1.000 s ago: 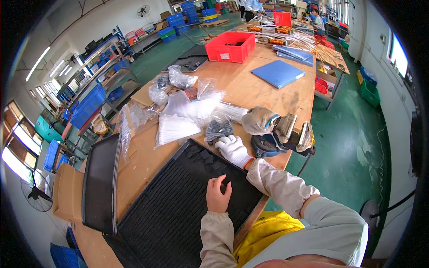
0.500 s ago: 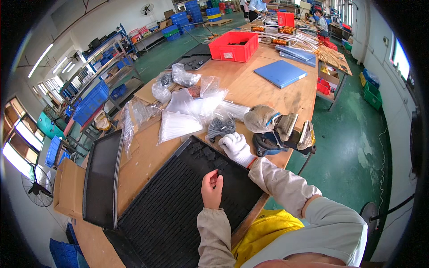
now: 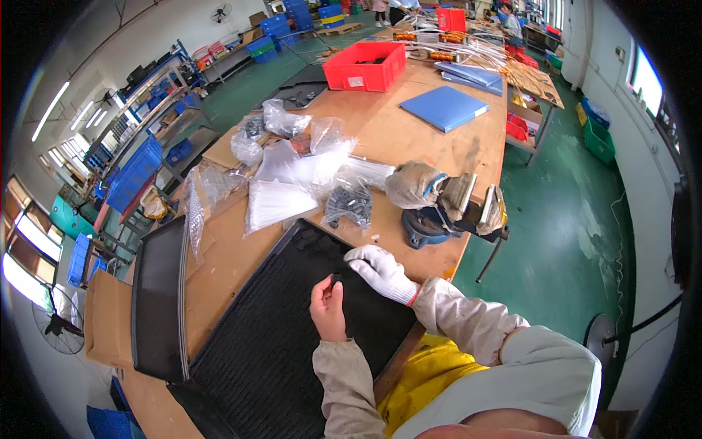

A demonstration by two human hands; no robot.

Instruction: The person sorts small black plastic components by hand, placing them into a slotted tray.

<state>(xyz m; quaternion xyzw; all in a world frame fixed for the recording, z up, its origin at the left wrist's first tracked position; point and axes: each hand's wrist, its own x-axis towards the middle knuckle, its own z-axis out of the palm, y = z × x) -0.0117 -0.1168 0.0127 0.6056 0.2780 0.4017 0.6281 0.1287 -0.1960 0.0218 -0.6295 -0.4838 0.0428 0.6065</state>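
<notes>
A black tray (image 3: pixel 376 318) lies in front of me, lined with long rows of small black pieces (image 3: pixel 252 336). At its far end is a loose pile of flat black pieces (image 3: pixel 311 243). My bare left hand (image 3: pixel 328 311) is above the tray, thumb and fingers pinched on a small black piece (image 3: pixel 336 279). Just to its right, my right hand (image 3: pixel 382 272) wears a white glove and hovers by the tray's right edge. Its fingers stretch leftward toward the left hand, and I see nothing held in them.
Beyond the tray lie a clear bag of dark parts (image 3: pixel 348 205) and bundles of white strips (image 3: pixel 278 205) in plastic. A bench vise (image 3: pixel 431 223) is fixed at the table's right edge. Another black tray (image 3: pixel 159 293) leans at left. Farther off are a red bin (image 3: pixel 365 69) and blue folder (image 3: pixel 444 108).
My right hand has come back from beside the bag of dark parts to the tray's edge, its fingers now straighter. My left hand still pinches a piece. The whole view has shifted slightly.
</notes>
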